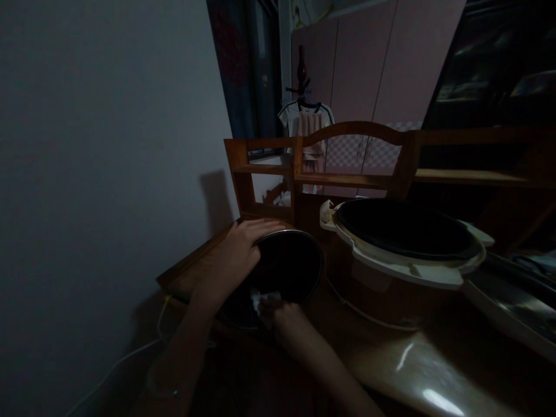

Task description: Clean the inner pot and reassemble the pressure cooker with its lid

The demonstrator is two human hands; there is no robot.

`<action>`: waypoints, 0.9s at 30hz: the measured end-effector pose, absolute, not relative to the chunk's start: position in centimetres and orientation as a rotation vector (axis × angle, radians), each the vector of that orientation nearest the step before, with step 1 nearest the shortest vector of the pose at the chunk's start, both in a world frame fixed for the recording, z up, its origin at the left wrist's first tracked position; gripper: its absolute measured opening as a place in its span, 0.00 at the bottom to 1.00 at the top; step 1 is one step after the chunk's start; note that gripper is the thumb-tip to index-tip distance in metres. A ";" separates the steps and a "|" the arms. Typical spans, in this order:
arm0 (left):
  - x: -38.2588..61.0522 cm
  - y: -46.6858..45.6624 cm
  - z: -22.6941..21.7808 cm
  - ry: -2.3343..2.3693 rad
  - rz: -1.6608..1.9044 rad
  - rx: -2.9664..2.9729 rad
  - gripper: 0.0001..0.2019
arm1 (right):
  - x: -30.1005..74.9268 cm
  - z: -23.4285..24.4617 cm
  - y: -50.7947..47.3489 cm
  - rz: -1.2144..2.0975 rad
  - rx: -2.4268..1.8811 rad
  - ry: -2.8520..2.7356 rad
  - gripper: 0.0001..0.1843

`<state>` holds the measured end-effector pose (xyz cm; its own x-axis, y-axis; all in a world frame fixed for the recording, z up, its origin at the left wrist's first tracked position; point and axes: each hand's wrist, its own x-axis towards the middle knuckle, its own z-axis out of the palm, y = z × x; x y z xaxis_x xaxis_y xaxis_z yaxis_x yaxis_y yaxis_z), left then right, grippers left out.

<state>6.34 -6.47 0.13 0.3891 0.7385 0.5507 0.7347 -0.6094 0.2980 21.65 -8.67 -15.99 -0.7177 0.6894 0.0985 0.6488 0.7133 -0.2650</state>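
A round black pot (292, 260) with a thin shiny rim stands tilted on the desk, its opening facing me. My left hand (243, 249) grips its upper left rim, fingers stretched over the outside and the thumb at the inner edge. Low in the pot's mouth, my right hand (284, 318) is closed on a crumpled white piece of tissue or thin cloth (257, 300), which lies against the inside. Dim light hides the pot's inner surface and part of my right fingers.
To the right stands a large cooker (382, 289) with a whitish rim and dark opening. A shallow tray-like thing (516, 313) lies farther right. Wooden shelves (347, 180) edge the desk's back, and a white wall (108, 174) borders the left. A white cord (117, 365) hangs at lower left.
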 end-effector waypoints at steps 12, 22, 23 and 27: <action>7.0 -6.5 0.5 1.324 1.052 2.620 0.34 | 26.2 -16.2 -11.0 0.111 -1.492 -2.520 0.30; 7.3 -6.0 0.8 1.249 1.033 2.628 0.32 | 26.0 -17.1 -8.7 0.116 -1.331 -2.498 0.28; 7.1 -5.9 0.8 1.265 1.035 2.620 0.33 | 26.0 -17.3 -8.6 0.098 -1.316 -2.489 0.31; 6.6 -5.9 0.7 1.262 1.030 2.606 0.33 | 25.7 -17.8 -8.4 0.041 -1.333 -2.449 0.41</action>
<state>6.63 -5.86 0.68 0.4388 0.7186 0.5395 0.6727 -0.6607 0.3330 25.74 -8.45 -17.76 -0.4952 0.8188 0.2905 0.8087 0.5566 -0.1903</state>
